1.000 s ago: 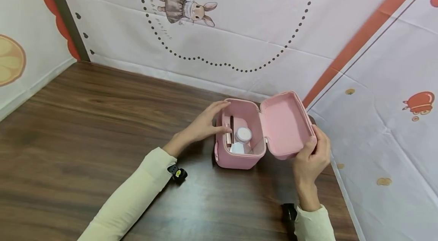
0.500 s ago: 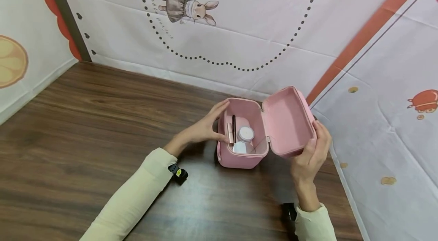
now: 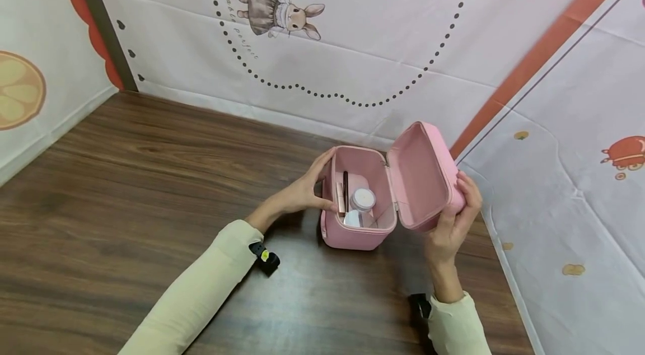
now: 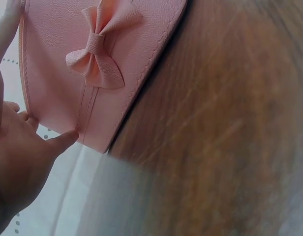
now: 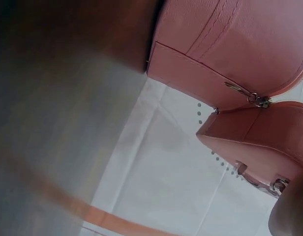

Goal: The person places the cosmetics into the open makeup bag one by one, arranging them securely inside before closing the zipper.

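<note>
A pink cosmetic case (image 3: 355, 238) stands on the table with its lid (image 3: 418, 176) swung up to the right on the hinge. My left hand (image 3: 302, 190) holds the case's left side, thumb and fingers spread along the rim. My right hand (image 3: 453, 226) grips the lid's outer edge, thumb on the near side. Inside lie a white-topped jar (image 3: 363, 199), a thin dark stick (image 3: 345, 184), a slim pale-pink tube (image 3: 340, 198) and a white item (image 3: 353, 219) of unclear kind. The left wrist view shows a bow (image 4: 95, 44) on the front; a zipper pull (image 5: 255, 98) hangs near the hinge.
The dark wooden table (image 3: 151, 204) extends left and in front of the case. A white printed cloth wall (image 3: 353, 36) rises close behind, and another cloth wall (image 3: 569, 204) stands to the right, near my right hand.
My right hand has raised the lid and tilted it leftward, toward the case, so more of its outer side shows. My left hand stays at the case's left side.
</note>
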